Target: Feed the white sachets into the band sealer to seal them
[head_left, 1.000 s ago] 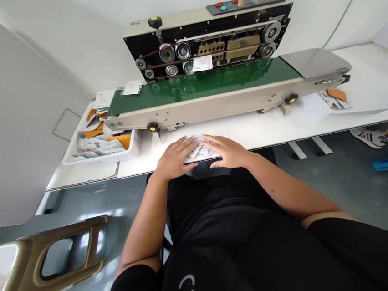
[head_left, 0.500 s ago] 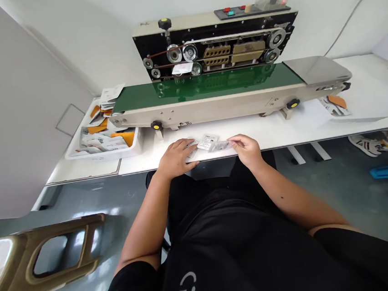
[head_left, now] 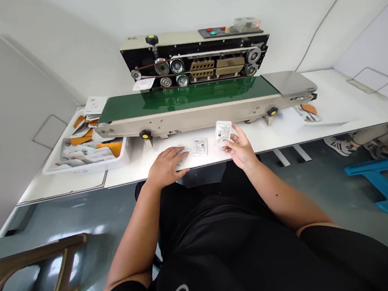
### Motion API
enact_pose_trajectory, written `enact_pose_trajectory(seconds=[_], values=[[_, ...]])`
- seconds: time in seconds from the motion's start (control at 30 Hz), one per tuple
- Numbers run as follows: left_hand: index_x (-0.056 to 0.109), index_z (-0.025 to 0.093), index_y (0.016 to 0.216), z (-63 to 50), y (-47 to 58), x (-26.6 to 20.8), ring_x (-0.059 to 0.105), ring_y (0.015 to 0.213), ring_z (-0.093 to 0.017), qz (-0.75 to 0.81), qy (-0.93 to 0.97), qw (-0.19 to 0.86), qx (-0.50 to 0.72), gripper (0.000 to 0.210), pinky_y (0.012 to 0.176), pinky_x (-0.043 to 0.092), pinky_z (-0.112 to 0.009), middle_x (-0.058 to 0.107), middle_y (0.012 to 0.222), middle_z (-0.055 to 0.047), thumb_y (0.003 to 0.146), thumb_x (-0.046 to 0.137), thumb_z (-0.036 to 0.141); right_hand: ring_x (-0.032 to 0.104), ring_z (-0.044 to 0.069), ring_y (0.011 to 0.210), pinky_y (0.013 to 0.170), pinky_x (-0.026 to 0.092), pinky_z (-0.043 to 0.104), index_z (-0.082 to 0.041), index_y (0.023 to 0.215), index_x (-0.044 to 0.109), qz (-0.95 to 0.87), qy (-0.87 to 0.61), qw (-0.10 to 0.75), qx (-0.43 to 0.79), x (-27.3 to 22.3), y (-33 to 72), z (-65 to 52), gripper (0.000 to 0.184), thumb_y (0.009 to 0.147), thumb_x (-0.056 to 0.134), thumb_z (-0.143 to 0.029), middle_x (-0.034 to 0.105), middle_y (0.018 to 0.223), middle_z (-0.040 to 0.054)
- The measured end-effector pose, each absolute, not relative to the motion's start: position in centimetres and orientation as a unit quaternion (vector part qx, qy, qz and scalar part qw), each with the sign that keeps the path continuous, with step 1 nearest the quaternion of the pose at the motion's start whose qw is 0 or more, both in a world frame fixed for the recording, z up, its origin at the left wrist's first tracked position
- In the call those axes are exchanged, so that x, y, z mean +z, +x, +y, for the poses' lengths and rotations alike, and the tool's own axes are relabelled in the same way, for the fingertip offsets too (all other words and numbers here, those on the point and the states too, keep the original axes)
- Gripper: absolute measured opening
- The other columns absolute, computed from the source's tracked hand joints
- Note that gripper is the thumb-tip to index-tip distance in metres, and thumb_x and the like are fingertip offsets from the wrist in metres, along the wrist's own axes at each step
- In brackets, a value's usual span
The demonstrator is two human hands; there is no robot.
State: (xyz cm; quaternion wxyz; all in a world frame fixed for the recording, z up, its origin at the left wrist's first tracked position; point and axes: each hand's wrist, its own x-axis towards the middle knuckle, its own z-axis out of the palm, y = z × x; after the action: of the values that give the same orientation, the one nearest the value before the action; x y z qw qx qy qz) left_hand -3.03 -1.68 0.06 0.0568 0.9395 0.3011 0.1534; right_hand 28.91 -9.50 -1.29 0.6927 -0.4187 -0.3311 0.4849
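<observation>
My right hand (head_left: 241,149) pinches a small white printed packet (head_left: 223,131) by its right side and lower edge, lifted a little above the table's front. Flat on the white tabletop to its left lies a second printed packet (head_left: 199,147), which neither hand touches. My left hand (head_left: 167,165) rests palm down, fingers stretched out, over another packet (head_left: 183,154); the hand hides much of that one. Behind both hands stands a band sealing machine (head_left: 196,63) with a green conveyor belt (head_left: 189,95). One white packet (head_left: 143,84) sits at the left end of its sealing band.
A white bin (head_left: 123,157) heaped with white and orange packets stands at the left end of the conveyor. More packets (head_left: 309,112) lie on the right of the table (head_left: 336,122). Stools, brown (head_left: 65,267) and blue (head_left: 386,186), flank me; another person's shoe (head_left: 338,146) shows at right.
My right hand has raised its packet and turned it upright. The packet at the sealing band appears further left along the machine. My left hand stays over its packet, and the view has shifted.
</observation>
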Motion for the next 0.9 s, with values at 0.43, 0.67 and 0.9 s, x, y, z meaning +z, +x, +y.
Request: enact_pose_trajectory(seconds=[0.43, 0.67, 0.9], values=[[0.061, 0.029, 0.153, -1.4, -3.2, 0.0, 0.052, 0.148, -0.037, 0.299, 0.939, 0.044, 0.161, 0.063, 0.126, 0.042, -0.055, 0.057, 0.161, -0.009, 0.095, 0.068, 0.053, 0.079, 0.014, 0.088, 0.077, 0.066, 0.025, -0.029, 0.1, 0.068, -0.357, -0.379, 0.709, 0.476, 2.8, 34.2, -11.3, 0.037, 0.076, 0.097, -0.033, 0.08, 0.101, -0.0033], [0.063, 0.029, 0.151, -1.3, -3.2, -0.1, 0.054, 0.146, -0.038, 0.295, 0.939, 0.05, 0.171, 0.061, 0.123, 0.045, -0.057, 0.059, 0.159, -0.01, 0.095, 0.068, 0.052, 0.078, 0.02, 0.086, 0.082, 0.068, 0.039, -0.026, 0.094, 0.068, -0.453, -0.449, 0.718, 0.279, 7.5, 41.2, -8.2, 0.041, 0.071, 0.098, -0.043, 0.079, 0.099, 0.0011], [0.062, 0.031, 0.152, -1.1, -3.3, -0.3, 0.054, 0.146, -0.038, 0.294, 0.938, 0.055, 0.176, 0.062, 0.123, 0.044, -0.057, 0.058, 0.16, -0.009, 0.094, 0.068, 0.053, 0.073, 0.024, 0.101, 0.09, 0.063, 0.044, -0.021, 0.085, 0.062, -0.593, -0.577, 0.546, -0.134, 13.9, 51.0, -0.1, 0.019, 0.088, 0.076, -0.032, 0.074, 0.102, 0.0091]])
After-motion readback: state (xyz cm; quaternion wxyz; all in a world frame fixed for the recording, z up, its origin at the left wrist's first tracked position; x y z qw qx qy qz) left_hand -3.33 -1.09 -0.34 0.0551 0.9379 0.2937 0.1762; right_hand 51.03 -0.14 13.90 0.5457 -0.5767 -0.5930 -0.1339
